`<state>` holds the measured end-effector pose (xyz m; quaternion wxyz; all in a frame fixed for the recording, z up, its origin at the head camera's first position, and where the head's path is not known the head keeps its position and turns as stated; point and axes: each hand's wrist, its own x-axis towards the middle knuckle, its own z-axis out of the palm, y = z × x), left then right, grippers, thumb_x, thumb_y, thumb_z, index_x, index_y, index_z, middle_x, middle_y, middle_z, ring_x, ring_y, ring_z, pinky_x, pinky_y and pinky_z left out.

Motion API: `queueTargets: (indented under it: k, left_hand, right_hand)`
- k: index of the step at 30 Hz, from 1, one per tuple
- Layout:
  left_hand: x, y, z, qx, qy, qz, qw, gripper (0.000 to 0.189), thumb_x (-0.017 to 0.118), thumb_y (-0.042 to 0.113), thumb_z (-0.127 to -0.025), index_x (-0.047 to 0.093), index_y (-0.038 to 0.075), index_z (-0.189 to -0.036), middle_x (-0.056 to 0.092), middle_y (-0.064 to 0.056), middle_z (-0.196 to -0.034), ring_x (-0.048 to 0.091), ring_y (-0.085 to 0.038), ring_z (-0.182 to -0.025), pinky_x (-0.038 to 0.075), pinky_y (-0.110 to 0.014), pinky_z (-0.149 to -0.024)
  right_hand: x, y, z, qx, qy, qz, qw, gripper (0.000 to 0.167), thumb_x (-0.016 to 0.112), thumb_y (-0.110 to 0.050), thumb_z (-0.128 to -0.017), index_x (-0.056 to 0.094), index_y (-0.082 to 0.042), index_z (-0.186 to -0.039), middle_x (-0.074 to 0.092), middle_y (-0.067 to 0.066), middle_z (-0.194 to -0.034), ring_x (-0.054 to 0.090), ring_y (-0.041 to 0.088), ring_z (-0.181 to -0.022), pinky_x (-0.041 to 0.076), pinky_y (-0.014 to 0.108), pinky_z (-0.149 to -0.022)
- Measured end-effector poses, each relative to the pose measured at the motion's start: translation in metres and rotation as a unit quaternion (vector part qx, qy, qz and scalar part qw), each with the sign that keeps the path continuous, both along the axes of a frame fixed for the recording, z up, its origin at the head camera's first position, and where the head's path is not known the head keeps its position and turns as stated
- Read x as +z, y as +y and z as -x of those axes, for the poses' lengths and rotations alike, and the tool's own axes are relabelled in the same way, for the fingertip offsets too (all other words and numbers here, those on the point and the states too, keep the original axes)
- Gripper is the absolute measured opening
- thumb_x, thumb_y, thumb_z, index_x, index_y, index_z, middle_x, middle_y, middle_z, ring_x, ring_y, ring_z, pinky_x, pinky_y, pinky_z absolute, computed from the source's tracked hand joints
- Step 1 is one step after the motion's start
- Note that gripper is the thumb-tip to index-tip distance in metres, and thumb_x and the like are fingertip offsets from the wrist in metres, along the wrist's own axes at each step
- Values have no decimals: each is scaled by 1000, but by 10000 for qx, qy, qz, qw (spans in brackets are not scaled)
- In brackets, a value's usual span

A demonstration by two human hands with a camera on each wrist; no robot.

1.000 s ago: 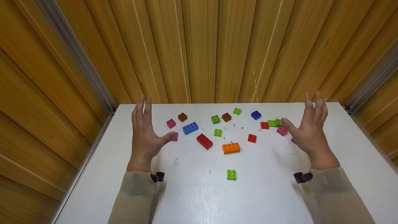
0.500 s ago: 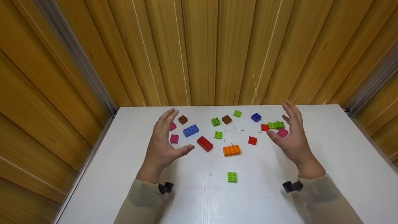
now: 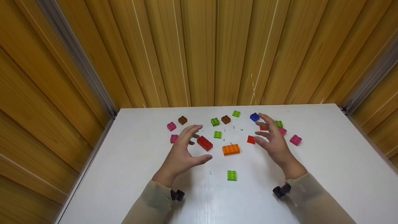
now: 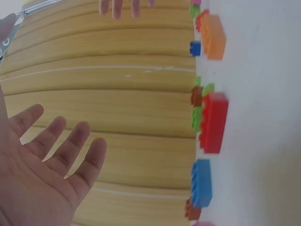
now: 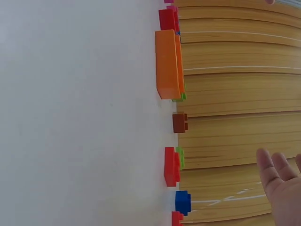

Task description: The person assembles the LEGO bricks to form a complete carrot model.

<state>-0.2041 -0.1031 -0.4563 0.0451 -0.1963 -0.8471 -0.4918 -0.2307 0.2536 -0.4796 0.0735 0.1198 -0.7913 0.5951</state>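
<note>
My left hand (image 3: 182, 157) hovers over the left part of the table with its fingers gently bent and thumb apart, holding nothing. Beside its fingers lies a dark red toy brick (image 3: 205, 143). It hides a long blue brick (image 4: 202, 183) in the head view, though the left wrist view shows that one. Over the right part, my right hand (image 3: 276, 147) is likewise raised, fingers spread and nothing in them. A flat red brick (image 3: 251, 139) lies by its thumb, and a dark blue brick (image 3: 254, 117) near its fingertips. Between the hands sits an orange brick (image 3: 231, 149).
On the white table (image 3: 124, 186) lie scattered brown, pink and green bricks. A single green brick (image 3: 231, 175) is nearest me, and a pink brick (image 3: 295, 140) lies at the far right. Wood-patterned panels (image 3: 202, 53) rise behind the table and along its sides.
Both hands have moved inward from the sides, closer to each other and lower in the view, with fingers bending more. The bricks stay where they were.
</note>
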Motion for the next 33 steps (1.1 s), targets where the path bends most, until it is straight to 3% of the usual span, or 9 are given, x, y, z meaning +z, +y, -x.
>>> queueTargets:
  k: [3, 6, 9, 14, 20, 25, 30, 33]
  left_hand:
    - [-8, 9, -3, -305, -330, 9, 9990, 95, 100, 51, -82, 53, 40, -164, 48, 11, -174, 57, -25, -151, 57, -54, -119]
    - [-12, 14, -3, -522, -596, 56, 9968, 92, 99, 53, -83, 55, 42, -163, 48, 11, -174, 58, -28, -150, 56, -52, -120]
    - [-16, 18, -2, -589, -763, 59, 9953, 90, 99, 52, -84, 55, 44, -162, 55, 12, -168, 63, -23, -141, 57, -49, -119]
    - [-23, 23, 0, -622, -1214, 17, 9907, 83, 98, 50, -87, 58, 43, -159, 61, 9, -160, 68, -14, -118, 61, -42, -109]
    - [-33, 35, -1, -660, -2040, 16, 9767, 73, 94, 49, -93, 62, 37, -157, 60, 2, -164, 68, -17, -110, 63, -37, -101]
    - [-42, 41, -3, -602, -2547, -72, 9651, 64, 93, 41, -96, 66, 36, -154, 66, -4, -149, 69, -22, -102, 62, -37, -96]
    - [-49, 45, -5, -598, -2902, -324, 9546, 55, 90, 31, -99, 68, 32, -150, 71, -2, -135, 71, -22, -84, 62, -31, -76]
    - [-52, 47, -5, -650, -2968, -363, 9520, 51, 89, 28, -100, 70, 28, -148, 77, -4, -121, 68, -20, -72, 57, -28, -63]
  right_hand:
    - [-6, -2, -2, 276, -390, 419, 9980, 80, 68, -11, -109, 30, -23, -178, 43, 12, -176, 60, 12, -144, 57, 18, -109]
    - [-9, -5, 0, 491, -538, 604, 9955, 77, 66, -11, -110, 30, -19, -178, 38, 10, -181, 54, 10, -150, 56, 18, -111]
    - [-12, -7, 3, 597, -519, 735, 9941, 75, 64, -9, -111, 30, -16, -178, 33, 5, -184, 48, 14, -156, 55, 19, -113]
    - [-20, -8, 7, 579, -631, 797, 9931, 72, 63, -7, -112, 32, -14, -177, 35, 7, -182, 55, 12, -150, 57, 20, -112]
    - [-27, -11, 13, 472, -924, 575, 9929, 71, 68, -17, -113, 34, -12, -176, 40, 14, -180, 61, 15, -146, 57, 17, -110]
    - [-33, -14, 13, 345, -1224, 102, 9918, 71, 72, -27, -113, 40, -14, -174, 47, 13, -177, 65, 26, -137, 60, 21, -103]
    - [-37, -16, 12, 497, -1445, -479, 9871, 69, 71, -25, -113, 41, -15, -175, 52, 13, -174, 73, 28, -115, 62, 24, -88]
    - [-37, -17, 13, 601, -1589, -719, 9828, 65, 72, -25, -113, 47, -17, -173, 65, 14, -160, 73, 27, -102, 61, 23, -81]
